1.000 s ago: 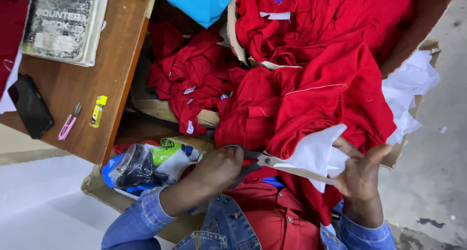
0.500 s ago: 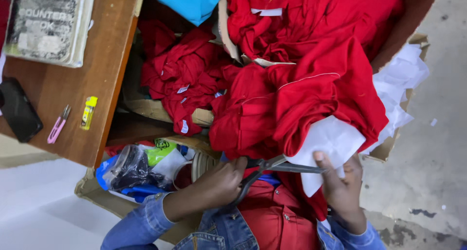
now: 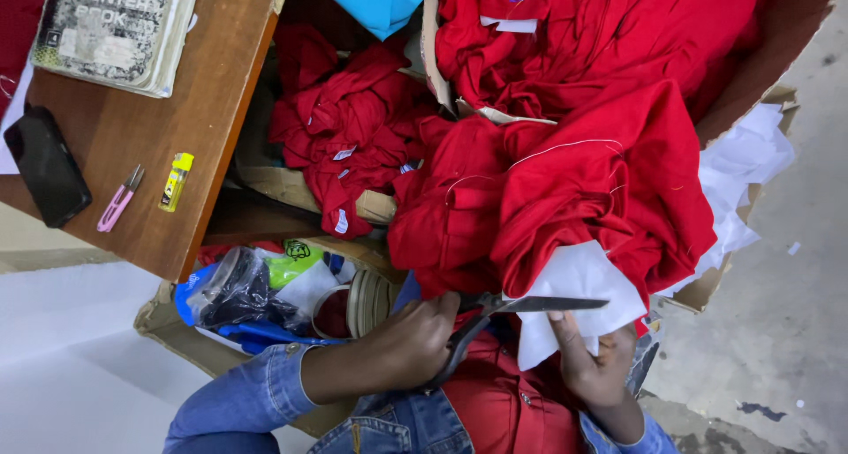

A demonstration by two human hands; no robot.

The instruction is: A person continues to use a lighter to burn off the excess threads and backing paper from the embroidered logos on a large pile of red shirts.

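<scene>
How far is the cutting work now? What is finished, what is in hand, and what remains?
Done: hard to judge; white offcuts lie beside the cardboard box full of red garments. In hand: the left hand has a grip on the scissors, whose blades lie across a white fabric piece held by the right hand. Left: this cut is not yet through.

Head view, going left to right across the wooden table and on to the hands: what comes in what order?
Black phone → pink thread snips → yellow lighter → hand on the scissors → scissors → hand holding the white fabric piece.
</scene>
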